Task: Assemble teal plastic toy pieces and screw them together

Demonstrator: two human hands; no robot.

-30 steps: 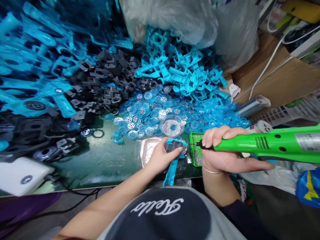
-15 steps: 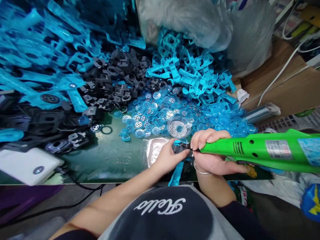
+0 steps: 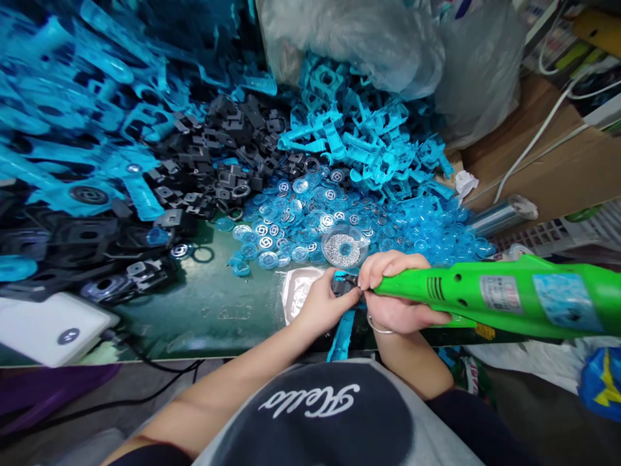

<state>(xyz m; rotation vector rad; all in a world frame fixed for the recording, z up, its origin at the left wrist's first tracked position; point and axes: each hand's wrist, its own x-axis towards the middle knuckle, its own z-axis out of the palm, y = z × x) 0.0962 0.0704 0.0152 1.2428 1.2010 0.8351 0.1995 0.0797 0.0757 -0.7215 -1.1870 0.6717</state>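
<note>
My left hand [image 3: 325, 303] pinches a small black part [image 3: 342, 285] near the front edge of the green table. A blue plastic piece [image 3: 342, 336] extends from under that part toward my body. My right hand [image 3: 395, 291] is wrapped round the front of a green power tool [image 3: 485, 294], whose tip points left at the black part. The exact contact of the tip is hidden by my fingers. Just beyond my hands stands a round clear dish [image 3: 345, 247] of tiny silvery pieces with a blue ring in its middle.
Blue discs [image 3: 291, 223], black blocks [image 3: 228, 142] and blue plastic frames [image 3: 369, 136] are heaped behind. Larger blue parts [image 3: 92, 123] pile up at the left, above a white box [image 3: 53, 327] with a cable. A cardboard box [image 3: 557, 155] is at the right.
The green tool and my right hand have shifted left, closer to my left hand, and the tool's rear has swung slightly. The whole view has also shifted a little.
</note>
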